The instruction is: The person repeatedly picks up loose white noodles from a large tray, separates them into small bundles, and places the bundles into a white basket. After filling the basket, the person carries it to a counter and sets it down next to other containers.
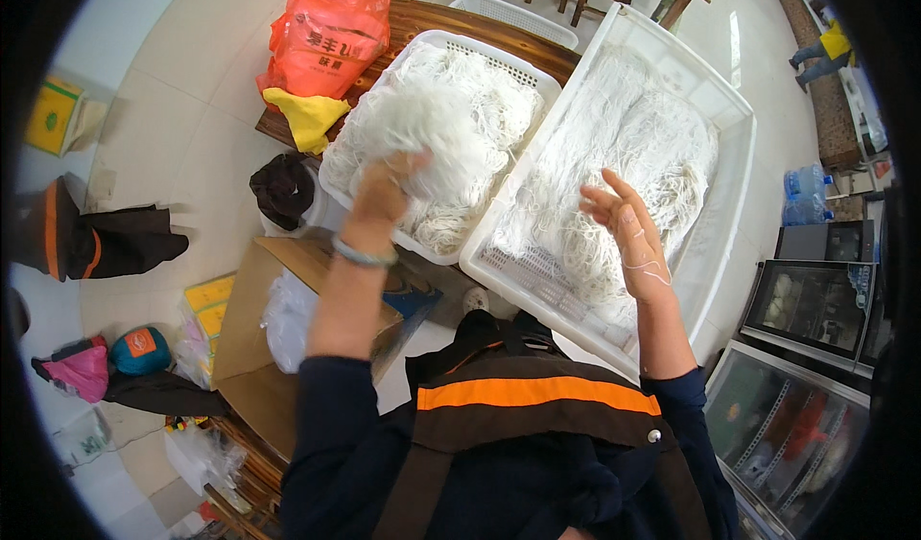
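My left hand [388, 187], blurred by motion, grips a loose bunch of thin white noodles [428, 126] above the smaller white plastic basket [529, 76]. Under that bunch, more white noodles [514, 112] are heaped in the basket. Over the larger white plastic crate [730, 144] hovers my right hand [629, 234], fingers apart and holding nothing. A few strands cling to its palm and wrist. Tangled noodles [611, 130] cover much of the crate, whose slotted bottom [536, 277] shows at the near end. A pale bangle circles my left wrist.
A red plastic bag [327, 44] and a yellow cloth [306, 117] lie on the wooden table [417, 16] left of the basket. An open cardboard box [252, 324] stands near my left arm. Glass-fronted cabinets [788, 425] are at right. Another person [824, 54] is far off.
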The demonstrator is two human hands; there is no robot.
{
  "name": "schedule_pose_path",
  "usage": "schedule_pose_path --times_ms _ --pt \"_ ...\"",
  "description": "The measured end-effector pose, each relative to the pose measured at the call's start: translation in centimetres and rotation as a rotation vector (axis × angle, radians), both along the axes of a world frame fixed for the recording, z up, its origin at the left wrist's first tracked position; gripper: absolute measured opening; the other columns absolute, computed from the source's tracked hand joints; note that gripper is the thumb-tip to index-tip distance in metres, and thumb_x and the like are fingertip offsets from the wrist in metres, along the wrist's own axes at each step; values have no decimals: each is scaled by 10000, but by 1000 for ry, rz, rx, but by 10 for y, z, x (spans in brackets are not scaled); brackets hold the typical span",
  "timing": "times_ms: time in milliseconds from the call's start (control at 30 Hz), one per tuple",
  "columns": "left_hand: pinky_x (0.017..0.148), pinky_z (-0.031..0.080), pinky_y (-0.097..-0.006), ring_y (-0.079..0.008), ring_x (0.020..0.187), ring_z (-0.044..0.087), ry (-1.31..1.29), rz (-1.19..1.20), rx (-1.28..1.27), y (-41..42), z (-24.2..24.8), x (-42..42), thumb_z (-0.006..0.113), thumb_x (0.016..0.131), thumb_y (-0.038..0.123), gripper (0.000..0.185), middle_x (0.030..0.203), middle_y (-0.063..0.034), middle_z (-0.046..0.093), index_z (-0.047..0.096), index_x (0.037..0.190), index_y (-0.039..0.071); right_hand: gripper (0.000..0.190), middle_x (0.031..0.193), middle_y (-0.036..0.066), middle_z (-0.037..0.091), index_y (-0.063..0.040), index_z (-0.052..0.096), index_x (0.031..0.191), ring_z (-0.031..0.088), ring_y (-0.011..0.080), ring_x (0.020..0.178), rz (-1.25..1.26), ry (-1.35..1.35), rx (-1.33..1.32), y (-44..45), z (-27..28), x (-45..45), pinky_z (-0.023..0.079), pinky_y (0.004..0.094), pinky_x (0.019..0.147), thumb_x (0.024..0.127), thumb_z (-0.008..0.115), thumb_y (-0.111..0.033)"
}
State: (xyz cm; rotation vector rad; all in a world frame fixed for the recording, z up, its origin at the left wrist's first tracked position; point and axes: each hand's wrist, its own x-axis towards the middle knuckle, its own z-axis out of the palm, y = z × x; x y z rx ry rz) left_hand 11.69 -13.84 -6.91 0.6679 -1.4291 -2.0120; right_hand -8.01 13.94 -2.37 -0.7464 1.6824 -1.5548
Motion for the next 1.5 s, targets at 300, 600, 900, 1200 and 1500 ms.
schedule_pose_path --times_ms 300,600,900,1200,1500 --pt "930 490 -387 -246 1122 597 -334 -5 -205 -148 4 -66 752 748 88 670 1209 -189 622 479 1347 -38 502 1172 131 630 -25 475 1356 613 194 1006 -84 -170 150 48 -44 2 446 324 916 960 564 -320" --pt "1060 363 -442 -388 1249 447 -1213 175 -1218 -136 -30 -110 838 599 474 1011 1313 -210 498 408 1393 20 413 1143 89 604 9 481 1325 568 167 1043 -137 -37 192 75 -84 -2 448 314 945 942 573 -113" --pt "1025 372 -475 -375 1165 494 -870 56 -1444 -117 -58 -60 645 845 198 429 1220 -201 547 574 1201 -30 410 1085 117 633 -33 538 1285 601 187 972 -31 26 281 91 -81 -1 490 328 862 941 602 -246" --pt "1106 303 -456 -437 1347 333 -730 96 -1170 -119 -41 -44 676 762 74 896 1445 -295 356 189 1514 60 457 1109 155 639 -28 515 1318 615 215 991 -5 145 230 103 -66 -7 491 337 867 938 607 -263" --pt "921 452 -463 -384 1097 567 -1086 -158 -1468 -92 20 -2 704 748 227 591 1214 -218 595 540 1287 46 479 1046 149 654 -20 572 1242 619 255 934 -78 375 422 153 -84 -64 506 375 835 900 649 -345"
